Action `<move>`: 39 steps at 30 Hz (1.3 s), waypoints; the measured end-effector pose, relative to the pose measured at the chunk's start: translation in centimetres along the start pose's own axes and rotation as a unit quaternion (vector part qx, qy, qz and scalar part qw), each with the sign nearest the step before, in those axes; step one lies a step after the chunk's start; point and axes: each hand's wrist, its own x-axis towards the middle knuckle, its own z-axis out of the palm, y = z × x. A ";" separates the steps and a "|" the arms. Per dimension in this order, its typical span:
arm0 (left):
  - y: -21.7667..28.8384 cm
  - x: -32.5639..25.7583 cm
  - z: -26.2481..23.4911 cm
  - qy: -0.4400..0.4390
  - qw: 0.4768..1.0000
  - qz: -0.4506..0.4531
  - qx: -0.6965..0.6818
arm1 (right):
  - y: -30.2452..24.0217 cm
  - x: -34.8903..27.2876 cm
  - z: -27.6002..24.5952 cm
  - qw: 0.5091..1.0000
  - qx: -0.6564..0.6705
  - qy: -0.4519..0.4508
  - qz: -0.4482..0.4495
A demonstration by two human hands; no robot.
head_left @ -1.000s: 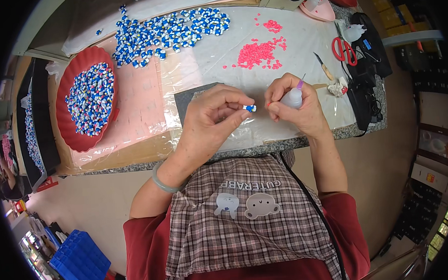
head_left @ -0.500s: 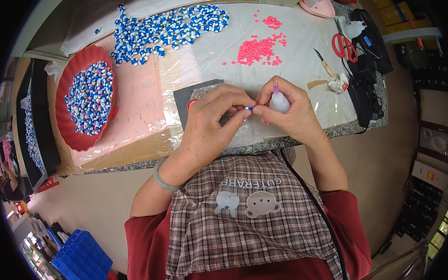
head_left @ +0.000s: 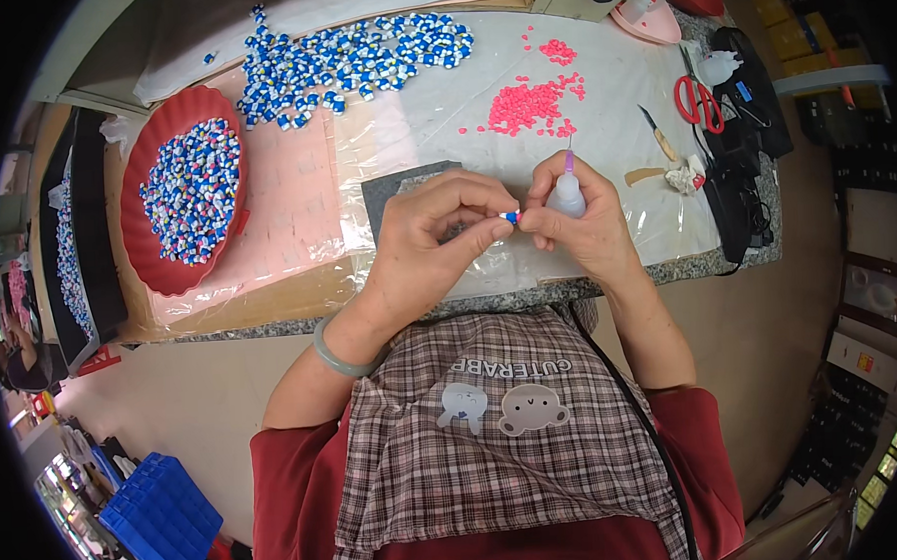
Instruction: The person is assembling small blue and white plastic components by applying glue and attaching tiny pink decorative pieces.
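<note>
- My left fingers [head_left: 473,189] pinch a small blue-and-white piece [head_left: 511,217] between thumb and forefinger; it sits above the near side of the tabletop [head_left: 713,262], in front of my apron [head_left: 497,478].
- My right fingers [head_left: 541,184] wrap a small translucent squeeze bottle [head_left: 566,197] against the palm, its purple nozzle [head_left: 568,162] and thin needle pointing to the far side.
- My right thumb and forefinger come together at the right end of the piece, where a speck of pink shows; whether they grip that speck, I cannot tell.
- A pale bracelet [head_left: 334,351] rings my left wrist.
- Behind my left hand, partly covered by it, lies a dark grey mat [head_left: 378,195].
- Far off, left of the middle, many loose blue-and-white pieces [head_left: 359,64] spread over the covering sheets.
- Beyond my right hand, small pink bits [head_left: 526,108] lie in a cluster, with a smaller group farther back.
- On the left stands a red scalloped bowl [head_left: 142,143], heaped with blue-and-white pieces and a few touches of pink.
- To the right lie a wooden-handled knife [head_left: 663,141], a crumpled white tissue [head_left: 682,177] near its handle end, and red-handled scissors [head_left: 694,79] farther right.
- A pink dish [head_left: 648,31] sits at the far right.
</note>
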 end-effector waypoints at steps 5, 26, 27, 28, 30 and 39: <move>0.8 -0.4 -2.0 0.054 0.992 -0.052 -0.102 | 0.5 0.1 -0.6 0.999 0.042 -0.015 0.006; 0.2 3.2 -11.4 0.168 0.794 0.119 0.573 | 0.5 -1.1 -2.5 0.995 -0.080 0.065 -0.009; -0.2 3.7 -10.9 0.159 0.796 0.103 0.575 | 0.5 -1.2 -2.5 0.994 -0.082 0.065 -0.009; -0.9 4.1 -10.9 0.157 0.797 0.104 0.574 | 0.4 -1.2 -2.5 0.994 -0.082 0.067 -0.009; -2.2 4.8 -10.8 0.122 0.796 0.090 0.586 | 0.3 -1.5 -2.5 0.996 -0.068 0.063 0.003; -1.8 5.4 -10.7 0.116 0.796 0.127 0.580 | 0.6 -1.4 -3.2 0.978 0.189 -0.058 -0.064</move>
